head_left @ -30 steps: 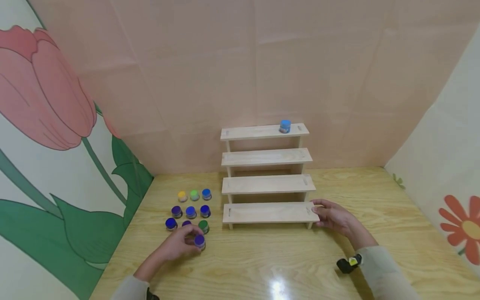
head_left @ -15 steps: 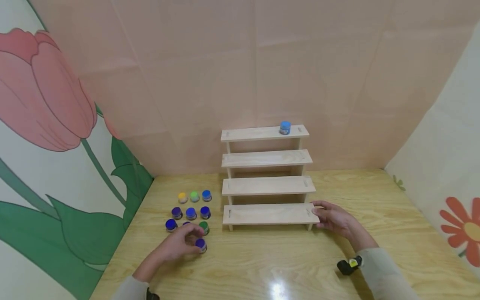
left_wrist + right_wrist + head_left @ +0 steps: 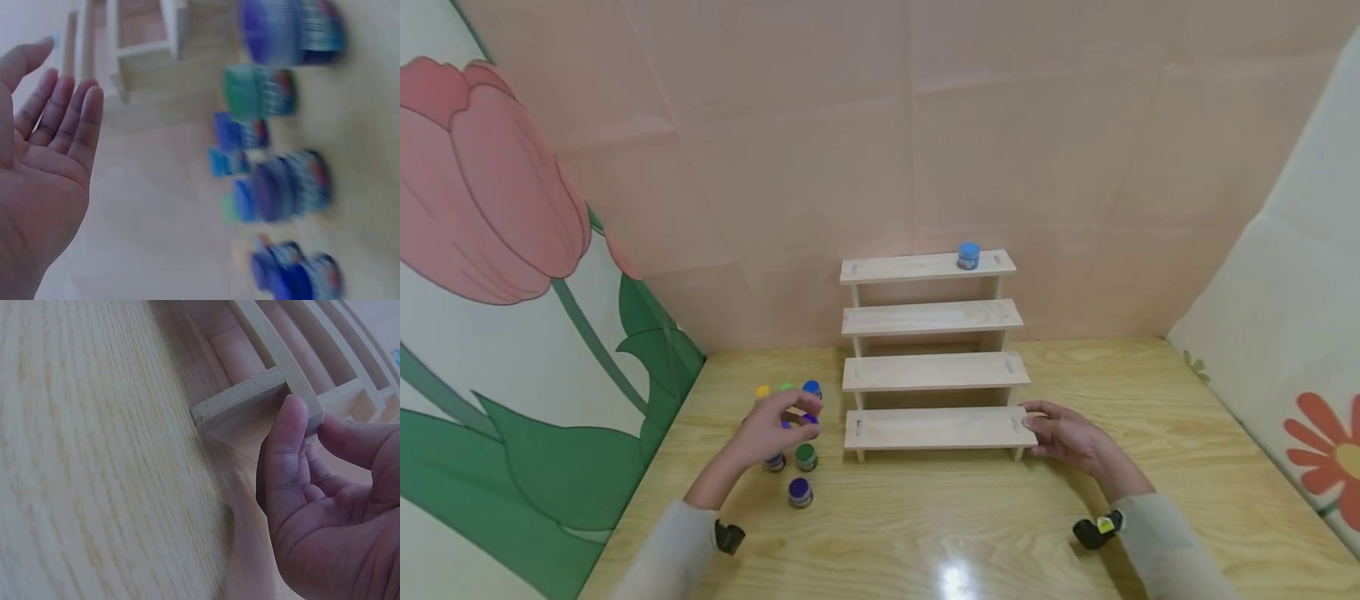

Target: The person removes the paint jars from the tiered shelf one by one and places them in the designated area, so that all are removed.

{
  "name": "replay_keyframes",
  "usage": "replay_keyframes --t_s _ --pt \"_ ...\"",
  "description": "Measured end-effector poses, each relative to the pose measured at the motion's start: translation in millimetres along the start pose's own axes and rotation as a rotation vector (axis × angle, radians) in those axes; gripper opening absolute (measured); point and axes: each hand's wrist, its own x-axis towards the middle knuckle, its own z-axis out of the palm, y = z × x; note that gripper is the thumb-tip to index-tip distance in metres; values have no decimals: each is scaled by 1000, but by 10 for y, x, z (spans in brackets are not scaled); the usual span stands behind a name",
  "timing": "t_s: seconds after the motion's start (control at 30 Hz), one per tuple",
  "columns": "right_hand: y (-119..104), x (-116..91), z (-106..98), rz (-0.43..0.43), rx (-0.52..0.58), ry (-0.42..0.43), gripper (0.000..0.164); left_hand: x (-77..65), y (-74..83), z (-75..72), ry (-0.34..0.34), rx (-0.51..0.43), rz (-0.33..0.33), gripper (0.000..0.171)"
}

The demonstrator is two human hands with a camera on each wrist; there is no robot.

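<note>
My left hand [image 3: 766, 429] hovers over the small paint jars at the left, its fingers relaxed and holding nothing. In the left wrist view its palm shows empty, apart from the jars. A purple-lidded jar [image 3: 801, 492] stands upright nearest the front, with a green-lidded jar [image 3: 806, 457] just behind it. Other jars with blue, yellow and light green lids are partly hidden by the hand. My right hand [image 3: 1066, 435] pinches the right end of the bottom board of a four-step wooden rack [image 3: 932, 428]; in the right wrist view, thumb and fingers [image 3: 289, 434] close on the board's corner.
A light blue jar [image 3: 968, 256] stands on the rack's top step, toward the right. The wood-grain table [image 3: 880, 533] reaches to a pinkish back wall covering [image 3: 775, 167]. Side panels with painted flowers [image 3: 490, 183] border it.
My left hand has let go of the purple-lidded jar at the front and risen away, over the other jars. The right hand keeps its grip on the rack.
</note>
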Motion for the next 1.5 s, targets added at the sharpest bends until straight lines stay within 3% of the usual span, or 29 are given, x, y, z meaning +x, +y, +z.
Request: replay_keyframes --t_s 0.1,0.47,0.63,0.97,1.27,1.5 --pt "2 12 9 2 -2 5 20 190 93 3 8 -3 41 29" --pt "-19 29 29 6 -16 15 22 744 357 75 3 -50 83 34" --pt "-24 20 26 1 -23 12 22 1010 463 98 13 -21 105 35" --pt "-23 -5 23 -18 34 -42 21 1571 687 125 26 -90 131 34" --pt "-5 -15 30 -20 19 -36 21 1928 912 175 51 -59 103 41" --pt "-7 -10 27 -13 6 -27 20 2200 1012 256 92 -57 152 33"
